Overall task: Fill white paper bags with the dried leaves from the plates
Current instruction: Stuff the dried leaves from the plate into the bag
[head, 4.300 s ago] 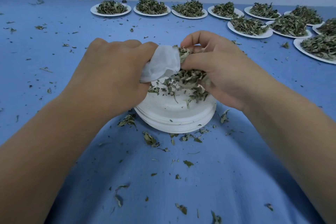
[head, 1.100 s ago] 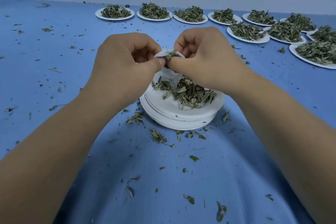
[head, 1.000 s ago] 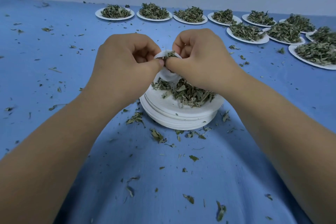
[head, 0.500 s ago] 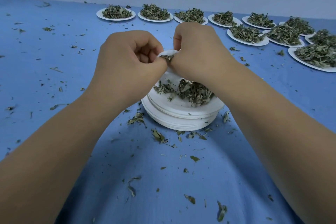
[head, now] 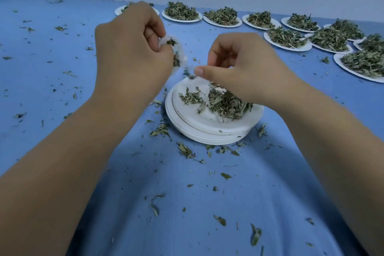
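Head view: left hand (head: 133, 54) grips a leaf-stuffed paper bag (head: 182, 58), right hand (head: 245, 68) pinches leaf bits (head: 191, 77) over leaves (head: 226, 104) on stacked plates (head: 207, 131).

Desk (head: 52, 81): covered in blue cloth, backed by a pale wall.
Stack of white paper plates (head: 207, 137): set at the centre of the desk; a loose heap of dried leaves (head: 226, 105) is borne on the top plate.
Row of plates (head: 180, 20): laid along the far edge, each heaped with leaves.
Further plates (head: 291, 48): grouped at the far right, just in front of the row, likewise heaped.
Leaf fragments (head: 161, 131): scattered over the cloth, thickest round the stack.
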`<state>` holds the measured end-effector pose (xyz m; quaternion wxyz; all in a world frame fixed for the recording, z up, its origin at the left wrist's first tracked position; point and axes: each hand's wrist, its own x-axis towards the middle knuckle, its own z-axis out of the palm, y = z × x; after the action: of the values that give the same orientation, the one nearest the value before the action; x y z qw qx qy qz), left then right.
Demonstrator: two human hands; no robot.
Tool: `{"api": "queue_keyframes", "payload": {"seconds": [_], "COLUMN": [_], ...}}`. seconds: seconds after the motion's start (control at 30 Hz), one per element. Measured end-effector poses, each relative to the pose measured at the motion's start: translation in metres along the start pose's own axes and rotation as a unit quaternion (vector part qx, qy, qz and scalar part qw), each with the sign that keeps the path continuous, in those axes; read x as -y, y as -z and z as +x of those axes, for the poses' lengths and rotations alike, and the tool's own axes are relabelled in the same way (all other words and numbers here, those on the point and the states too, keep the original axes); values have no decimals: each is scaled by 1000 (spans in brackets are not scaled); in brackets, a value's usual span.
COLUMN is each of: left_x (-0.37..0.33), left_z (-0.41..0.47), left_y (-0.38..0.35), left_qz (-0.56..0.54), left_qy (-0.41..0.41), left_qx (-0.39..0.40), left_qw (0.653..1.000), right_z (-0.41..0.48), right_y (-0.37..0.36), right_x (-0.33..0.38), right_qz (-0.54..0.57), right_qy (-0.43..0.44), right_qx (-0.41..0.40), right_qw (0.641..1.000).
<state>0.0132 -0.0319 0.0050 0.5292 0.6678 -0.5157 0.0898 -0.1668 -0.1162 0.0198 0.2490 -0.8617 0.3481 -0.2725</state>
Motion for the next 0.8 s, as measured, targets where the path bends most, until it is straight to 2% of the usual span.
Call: {"api": "queue_keyframes", "payload": {"seconds": [0.17,0.3,0.5,0.57,0.63,0.7,0.73,0.8], "left_x": [-4,-7,0,12,23,29,31,36], "left_z": [-8,-6,11,15,13,10,9,7], "left_y": [-2,-4,25,33,35,32,30,26], "left_qz": [43,49,-39,14,83,90,91,124], "left_qy": [9,34,57,29,31,24,15,9], "left_qx": [56,142,191,272,381,464,480,456], "left_qw": [997,988,979,962,920,881,872,881], "right_z": [-20,-30,-29,-31,-33,-36,-37,-38], "right_y": [-1,-8,-14,-14,-14,-15,-15,-16], "right_x": [-11,-14,-9,-10,-10,-11,-11,-13], "right_qz": [-121,-170,-161,-151,-166,-181,-173,-146], "right_qy": [71,102,148,163,173,186,190,195], "right_qx": [70,200,175,171,205,216,206,171], "right_qw": [988,959,960,960,949,941,944,955]}}
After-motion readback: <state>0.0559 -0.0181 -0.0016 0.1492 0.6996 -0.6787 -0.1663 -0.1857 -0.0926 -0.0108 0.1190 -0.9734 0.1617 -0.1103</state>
